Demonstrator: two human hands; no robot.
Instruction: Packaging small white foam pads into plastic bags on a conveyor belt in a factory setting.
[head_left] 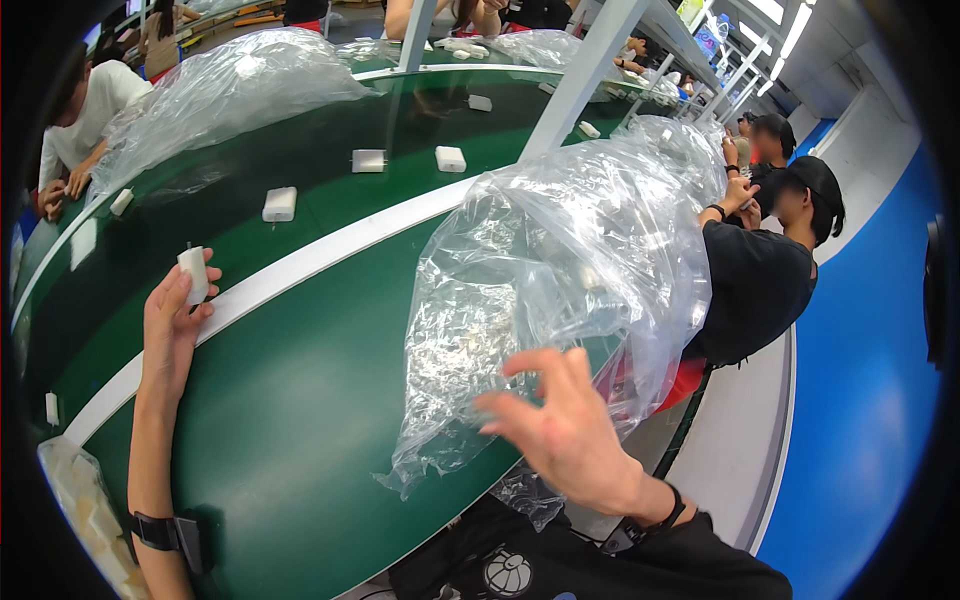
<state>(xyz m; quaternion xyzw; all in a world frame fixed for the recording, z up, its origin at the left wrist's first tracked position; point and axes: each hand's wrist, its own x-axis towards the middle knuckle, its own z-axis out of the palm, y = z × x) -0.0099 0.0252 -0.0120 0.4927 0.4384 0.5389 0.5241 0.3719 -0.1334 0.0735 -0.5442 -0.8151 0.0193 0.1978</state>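
My left hand [178,318] is closed around a white power adapter [195,275], held upright over the white rail of the green belt, with a thin dark pin showing at its top. My right hand [570,430] is in front of a large clear plastic bag [470,330]. Its fingers are curled but apart, with nothing visible between them. Whether the fingertips touch the bag I cannot tell. Several similar white adapters lie spaced out on the belt, among them one near my left hand [280,204], one farther back [369,161] and another to the right [450,159].
A white rail [340,245] divides the belt [330,120] from my green worktop [300,400]. Another full plastic bag [230,85] lies across the belt. Grey posts [585,80] rise beyond. At right sits a co-worker in black [760,280]; a person in white [105,105] works at far left.
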